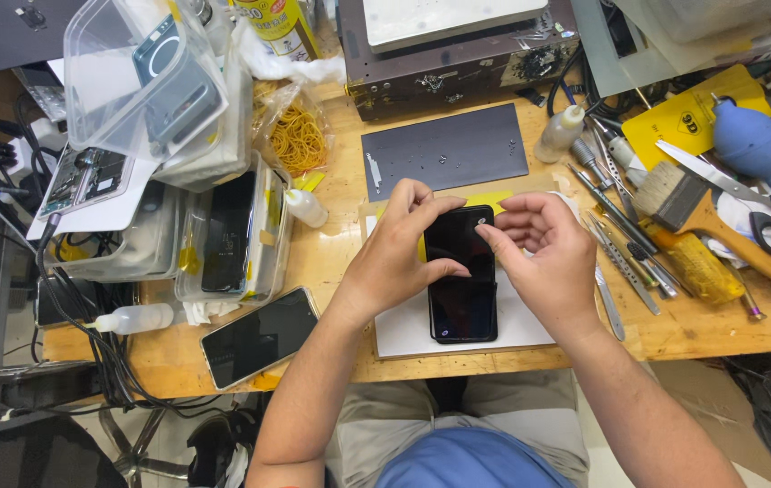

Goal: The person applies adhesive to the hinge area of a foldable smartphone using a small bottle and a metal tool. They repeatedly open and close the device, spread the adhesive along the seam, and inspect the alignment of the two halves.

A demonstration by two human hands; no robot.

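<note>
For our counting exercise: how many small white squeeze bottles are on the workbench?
3: one at the left edge, one beside the clear trays, one right of the dark mat. Clutter may hide more.

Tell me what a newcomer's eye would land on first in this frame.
First, the black phone at the centre, on a white mat, with the left hand and right hand pinching at its upper half. Next, the blue rubber air blower at far right above a wooden-handled brush. A second phone lies at the table's near-left edge.
</note>
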